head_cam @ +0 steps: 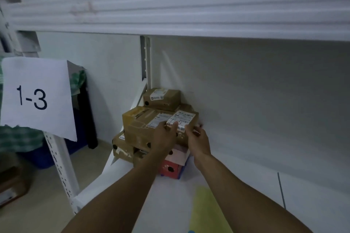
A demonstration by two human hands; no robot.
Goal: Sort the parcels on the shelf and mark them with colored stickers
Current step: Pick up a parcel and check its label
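Head view: the left hand (164, 135) and right hand (198, 143) both grip a small labelled cardboard parcel (189, 118) on top of the stack (136, 130) in the back-left corner of the shelf (236, 166). This looks like the sorting step, though I cannot tell whether it is being set down or lifted. Next it needs steady seating, then a sticker.

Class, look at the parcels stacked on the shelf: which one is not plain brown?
The red parcel at the bottom front of the stack, with a pink top; all the other parcels are brown cardboard.

Print on the label (184, 119) is unreadably small; the red box (170, 169) is partly hidden.
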